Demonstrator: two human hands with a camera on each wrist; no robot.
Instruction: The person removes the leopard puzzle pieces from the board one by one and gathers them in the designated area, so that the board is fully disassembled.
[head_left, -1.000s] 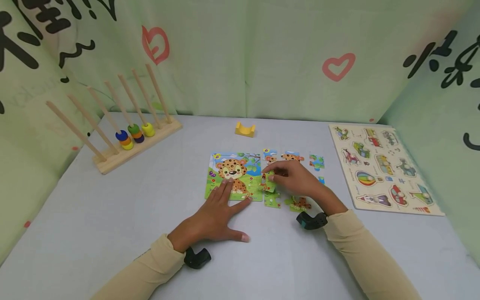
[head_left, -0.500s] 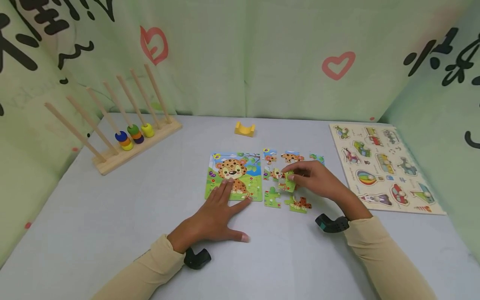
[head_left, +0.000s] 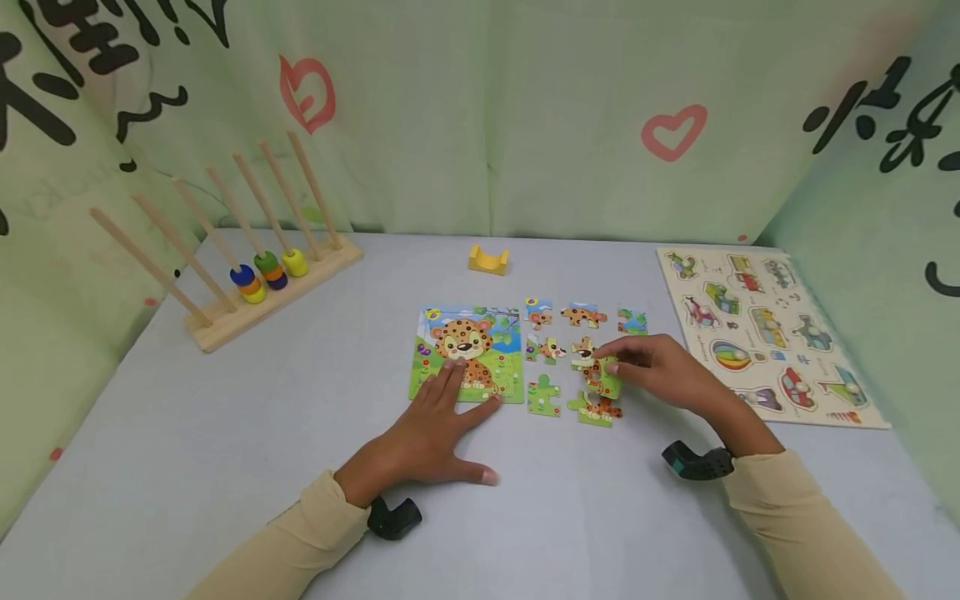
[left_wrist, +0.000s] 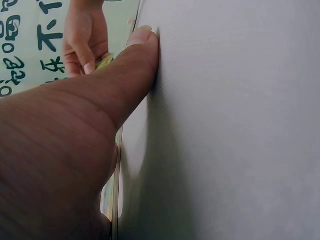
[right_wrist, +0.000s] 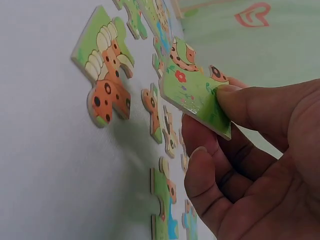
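Note:
My left hand (head_left: 431,433) rests with fingers spread on the lower part of a square leopard picture (head_left: 505,342). To the right of it, my right hand (head_left: 663,371) pinches a green puzzle piece (right_wrist: 195,100) between thumb and fingers. In the right wrist view this piece is tilted and raised off the table, showing a red flower and leopard spots. Loose pieces lie beneath and around it: a leopard-paw piece (head_left: 596,411), a green corner piece (head_left: 543,396), a face piece (head_left: 551,348) and several along the back. Part of the piece under my right fingers is hidden.
A wooden peg rack (head_left: 277,292) with coloured beads stands at the back left. Behind the picture sits a small yellow curved block (head_left: 489,260). A wooden picture puzzle board (head_left: 757,358) lies on the right, and a green curtain (head_left: 420,117) hangs behind the table.
My right hand has carried the pinched puzzle piece rightward, from beside the picture to over the right part of the loose pieces. My left hand has stayed in place.

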